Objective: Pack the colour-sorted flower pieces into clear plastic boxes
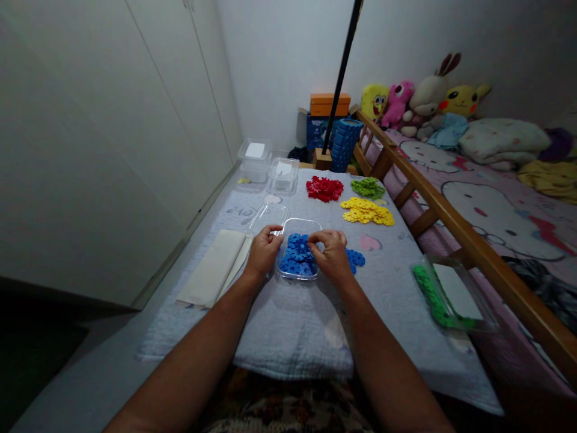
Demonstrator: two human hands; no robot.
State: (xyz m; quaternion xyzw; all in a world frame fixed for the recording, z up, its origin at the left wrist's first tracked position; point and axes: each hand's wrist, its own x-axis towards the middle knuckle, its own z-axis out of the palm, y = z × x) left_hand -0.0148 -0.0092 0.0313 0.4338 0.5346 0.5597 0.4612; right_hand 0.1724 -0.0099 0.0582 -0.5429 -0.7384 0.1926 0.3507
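Observation:
A clear plastic container stands in front of me, with a heap of blue snowflake-shaped discs in it. My left hand holds the container's left wall between thumb and fingers. Over its right side, my right hand is closed in a pinch at the edge of a blue disc. More blue discs lie on the cloth just right of that hand, partly hidden by it. Behind my left hand rests a clear lid.
Red, yellow and light green disc piles lie at the back right. Lidded clear containers stand at the back left. A green-filled box sits by the bed rail. Folded beige cloth lies left.

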